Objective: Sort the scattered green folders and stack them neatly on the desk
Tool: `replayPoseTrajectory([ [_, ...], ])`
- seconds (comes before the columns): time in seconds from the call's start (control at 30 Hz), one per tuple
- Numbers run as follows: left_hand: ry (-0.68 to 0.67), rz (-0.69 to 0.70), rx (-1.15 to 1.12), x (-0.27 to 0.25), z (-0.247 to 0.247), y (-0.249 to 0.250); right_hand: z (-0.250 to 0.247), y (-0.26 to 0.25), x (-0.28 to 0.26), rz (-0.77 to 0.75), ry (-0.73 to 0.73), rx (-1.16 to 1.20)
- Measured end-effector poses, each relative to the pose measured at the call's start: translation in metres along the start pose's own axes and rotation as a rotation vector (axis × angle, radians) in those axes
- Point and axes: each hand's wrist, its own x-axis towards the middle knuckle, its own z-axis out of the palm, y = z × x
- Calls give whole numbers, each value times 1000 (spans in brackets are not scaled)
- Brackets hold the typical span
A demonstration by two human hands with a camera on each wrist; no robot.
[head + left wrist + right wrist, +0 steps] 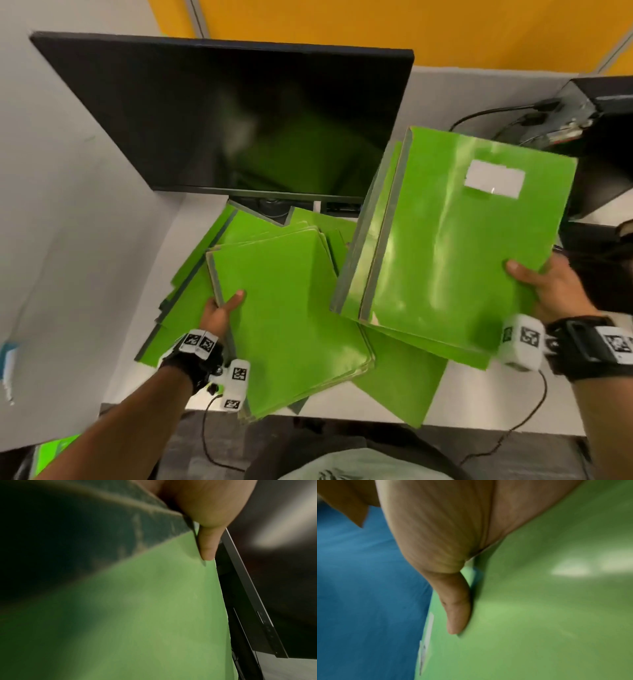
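Note:
Several glossy green folders lie on the white desk (pixel 534 404). My left hand (pixel 219 308) grips the left edge of a thick bundle of folders (pixel 287 322), thumb on top, fingers hidden beneath. In the left wrist view the thumb (pixel 207 547) presses on that bundle's green cover (pixel 154 615). My right hand (pixel 537 284) holds a second bundle (pixel 455 240) raised and tilted, its top folder bearing a white label (pixel 495 179). The right wrist view shows the thumb (pixel 457 609) flat on the cover (pixel 539 615). More folders (pixel 191 267) lie fanned out underneath.
A black monitor (pixel 222 113) stands at the back, its stand (pixel 274 205) just behind the folders. A black computer case (pixel 603 137) with cables sits at the right. A grey partition wall (pixel 68 240) bounds the left. Another green folder (pixel 54 448) shows low on the left.

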Motion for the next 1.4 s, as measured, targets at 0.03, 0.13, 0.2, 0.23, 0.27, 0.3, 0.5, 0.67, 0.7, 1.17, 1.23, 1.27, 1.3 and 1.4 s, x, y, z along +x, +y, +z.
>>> replayPoseTrajectory([
  [0.03, -8, 5, 2, -2, -1, 1, 7, 15, -4, 42, -16, 14],
  [0.13, -40, -14, -46, -4, -1, 3, 26, 57, -14, 161, -49, 9],
  [0.2, -62, -10, -55, -4, -4, 1, 40, 78, -17, 240, -87, 4],
  [0.23, -79, -10, -59, -1, -5, -3, 48, 85, -19, 275, -115, 0],
  [0.27, -93, -9, -75, 6, -6, -9, 58, 90, -18, 302, -149, -15],
  [0.3, -96, -21, -74, 13, -8, -16, 69, 93, -17, 330, -181, -39],
  [0.5, -178, -113, -195, 51, -14, -47, 148, 99, 3, 245, -313, -210],
  [0.67, -205, -73, -174, -14, -14, 0, 190, 109, 8, 107, -292, -429],
  [0.7, -208, -50, -168, -15, -15, 0, 198, 107, 6, 100, -291, -510],
  [1.17, -218, 25, -247, -6, -12, -12, 245, 109, 7, 335, -298, -968],
  [1.23, -216, 29, -242, -11, -11, -11, 240, 112, 7, 338, -313, -942],
  [1.27, -224, 22, -248, -12, -10, -10, 237, 113, 7, 337, -317, -915],
  [1.3, -238, 13, -240, -12, -10, -9, 234, 115, 7, 327, -313, -880],
  [1.4, -204, 30, -157, -2, -5, -12, 234, 116, 4, 344, -246, -803],
])
